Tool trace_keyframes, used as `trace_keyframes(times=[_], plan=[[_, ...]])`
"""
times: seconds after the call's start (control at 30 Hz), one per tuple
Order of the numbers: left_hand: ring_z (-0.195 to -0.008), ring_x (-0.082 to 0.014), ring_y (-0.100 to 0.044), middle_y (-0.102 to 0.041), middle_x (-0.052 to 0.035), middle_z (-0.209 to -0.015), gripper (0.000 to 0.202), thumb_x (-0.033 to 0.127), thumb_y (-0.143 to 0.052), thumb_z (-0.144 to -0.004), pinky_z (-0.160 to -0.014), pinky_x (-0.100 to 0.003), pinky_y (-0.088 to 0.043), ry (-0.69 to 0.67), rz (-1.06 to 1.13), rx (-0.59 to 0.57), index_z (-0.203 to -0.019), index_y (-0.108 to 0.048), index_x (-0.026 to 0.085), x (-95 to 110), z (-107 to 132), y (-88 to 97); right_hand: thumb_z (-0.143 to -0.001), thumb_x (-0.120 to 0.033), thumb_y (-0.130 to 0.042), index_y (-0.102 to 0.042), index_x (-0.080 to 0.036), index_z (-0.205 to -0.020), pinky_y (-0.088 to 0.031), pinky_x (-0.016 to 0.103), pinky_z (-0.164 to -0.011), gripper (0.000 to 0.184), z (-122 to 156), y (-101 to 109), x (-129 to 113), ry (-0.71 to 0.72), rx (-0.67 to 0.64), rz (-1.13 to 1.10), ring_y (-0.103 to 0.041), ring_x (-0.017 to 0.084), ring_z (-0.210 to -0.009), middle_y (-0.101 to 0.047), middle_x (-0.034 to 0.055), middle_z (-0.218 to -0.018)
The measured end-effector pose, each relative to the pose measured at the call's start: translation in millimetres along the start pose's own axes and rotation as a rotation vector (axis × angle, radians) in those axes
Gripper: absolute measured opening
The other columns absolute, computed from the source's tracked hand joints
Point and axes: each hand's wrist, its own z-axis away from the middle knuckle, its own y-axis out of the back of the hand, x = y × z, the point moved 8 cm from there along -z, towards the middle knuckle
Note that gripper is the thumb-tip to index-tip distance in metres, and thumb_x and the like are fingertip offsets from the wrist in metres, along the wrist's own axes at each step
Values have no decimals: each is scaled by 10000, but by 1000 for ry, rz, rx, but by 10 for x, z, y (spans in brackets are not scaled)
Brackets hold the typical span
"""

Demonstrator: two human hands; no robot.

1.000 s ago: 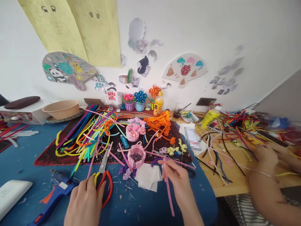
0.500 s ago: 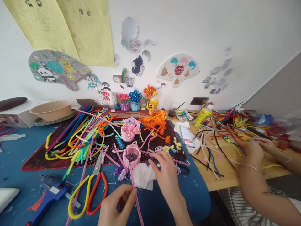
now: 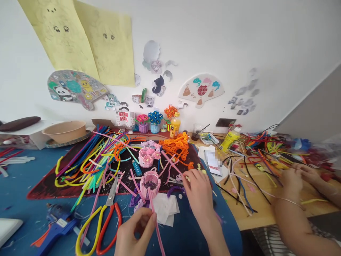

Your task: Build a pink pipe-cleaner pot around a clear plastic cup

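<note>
My left hand (image 3: pixel 137 229) is closed, pinching a pink pipe cleaner (image 3: pixel 160 237) between thumb and forefinger. The far end of that strand meets the front of a small pink pipe-cleaner pot (image 3: pixel 144 190). To the right, the fingers of my right hand (image 3: pixel 199 192) are closed on another pink pipe cleaner (image 3: pixel 172 163), which slants up and left from the fingertips. Behind the pot sits a pink basket with flowers (image 3: pixel 145 159). White paper (image 3: pixel 163 208) lies between my hands, with a purple pipe-cleaner piece (image 3: pixel 174 191) beside it.
Red-and-yellow scissors (image 3: pixel 111 199) and a blue glue gun (image 3: pixel 60 224) lie at left. A pile of coloured pipe cleaners (image 3: pixel 93 163) covers the mat behind them. An orange bottle (image 3: pixel 175 126) stands at the back. Another person's hands (image 3: pixel 295 177) are busy at far right.
My right hand has shifted right and now has a pink pipe cleaner in its fingers. My left hand keeps its pinch. The camera view has tilted up slightly.
</note>
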Motion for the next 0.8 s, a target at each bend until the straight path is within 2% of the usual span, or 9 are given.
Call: trace_keyframes(times=[0.07, 0.1, 0.17, 0.23, 0.33, 0.5, 0.8], plan=[[-586, -147, -494, -579, 14, -616, 366, 564, -672, -802, -532, -214, -406, -27, 20, -76, -738, -668, 203, 79, -86, -95, -965, -218, -551, -687, -172, -865, -476, 339, -746, 175, 83, 214, 5, -32, 36, -75, -647, 244, -805, -719, 90, -874], [-587, -145, -500, -582, 13, -622, 358, 551, -666, -815, -533, -212, -412, -50, 29, -113, -741, -663, 201, 140, -128, -149, -977, -276, -543, -686, -186, -874, -485, 296, -679, 198, 133, 273, -1, -54, 20, -147, -648, 206, -721, -716, 58, -827], [-574, -129, -494, -559, 23, -618, 335, 517, -659, -838, -531, -202, -413, -100, 68, -163, -740, -648, 198, 285, -201, -245, -936, -371, -605, -690, -192, -827, -478, 268, -610, 226, 256, 204, 26, -215, -130, -542, -631, 187, -639, -698, 33, -732], [-548, -111, -482, -529, 42, -602, 311, 486, -661, -851, -518, -190, -404, -130, 138, -174, -739, -627, 198, 412, -258, -306, -892, -420, -659, -703, -187, -813, -487, 258, -621, 250, 381, 75, -34, -323, -253, -841, -636, 183, -656, -697, 33, -733], [-522, -103, -497, -526, 55, -584, 297, 479, -663, -852, -491, -184, -395, -129, 206, -169, -759, -600, 204, 497, -309, -349, -816, -469, -746, -720, -173, -780, -476, 240, -614, 300, 519, -116, -131, -423, -330, -1094, -608, 162, -649, -678, 29, -712], [-516, -112, -522, -562, 52, -562, 288, 478, -645, -864, -493, -193, -420, -99, 244, -118, -795, -576, 207, 452, -334, -291, -772, -485, -794, -729, -167, -753, -459, 224, -583, 325, 638, -304, -267, -482, -373, -1242, -577, 139, -617, -665, 20, -682], [-515, -101, -522, -557, 60, -558, 287, 457, -702, -812, -469, -177, -400, -66, 323, -40, -794, -577, 199, 416, -373, -211, -761, -496, -801, -739, -169, -739, -440, 228, -581, 334, 626, -275, -342, -473, -341, -1236, -575, 134, -601, -653, 10, -657]])
